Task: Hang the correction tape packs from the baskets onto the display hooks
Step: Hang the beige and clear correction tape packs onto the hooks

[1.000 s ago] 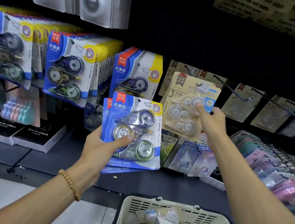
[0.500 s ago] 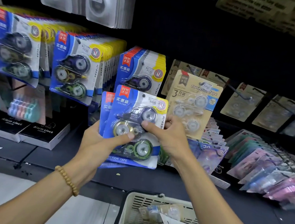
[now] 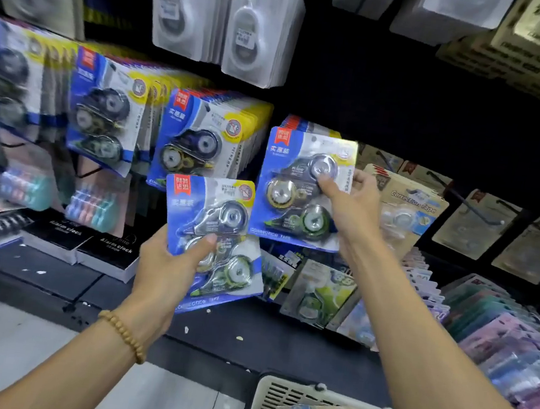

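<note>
Right hand (image 3: 348, 210) pinched blue pack (image 3: 301, 187) raised before hanging rows (image 3: 209, 133). Left hand (image 3: 168, 260) gripped second pack (image 3: 214, 238) lower. Beige pack (image 3: 409, 206) just behind right hand; basket (image 3: 273, 403) below; alarm clock boxes (image 3: 112, 250) on shelf.

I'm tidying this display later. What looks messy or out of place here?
Pale crumbs lie scattered on the dark shelf ledge below the hanging packs. The pack in the right hand is tilted, not yet hooked.

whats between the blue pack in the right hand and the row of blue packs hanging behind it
Nothing in the head view: the blue pack in the right hand is raised directly before that hanging row, covering most of it.
</note>
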Demonstrator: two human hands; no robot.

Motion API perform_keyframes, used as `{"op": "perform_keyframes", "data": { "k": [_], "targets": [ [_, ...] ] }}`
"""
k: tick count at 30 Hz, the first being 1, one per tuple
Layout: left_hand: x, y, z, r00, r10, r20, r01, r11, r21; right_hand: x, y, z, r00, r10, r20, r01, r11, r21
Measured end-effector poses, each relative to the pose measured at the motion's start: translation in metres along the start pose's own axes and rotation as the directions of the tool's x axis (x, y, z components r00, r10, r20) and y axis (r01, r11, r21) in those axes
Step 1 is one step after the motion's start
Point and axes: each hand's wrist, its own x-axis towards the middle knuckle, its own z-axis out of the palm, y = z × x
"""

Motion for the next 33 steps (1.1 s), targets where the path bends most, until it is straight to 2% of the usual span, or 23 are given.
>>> {"op": "perform_keyframes", "data": {
  "k": [4,19,33],
  "targets": [
    [0.007,0.002,-0.012,0.998,-0.02,-0.055,0.021,1.0,0.01,0.0,0.002,0.004,0.998,0.024,-0.054,-0.025,1.0,-0.016],
    [0.003,0.013,-0.027,0.999,-0.043,-0.03,0.039,0.991,-0.129,-0.005,0.009,0.004,0.995,0.081,-0.051,-0.084,0.994,-0.065],
    [-0.001,0.017,-0.024,0.999,-0.035,0.013,0.037,0.989,-0.143,0.008,0.023,0.014,0.993,0.065,-0.101,-0.081,0.983,-0.167]
  ]
}}
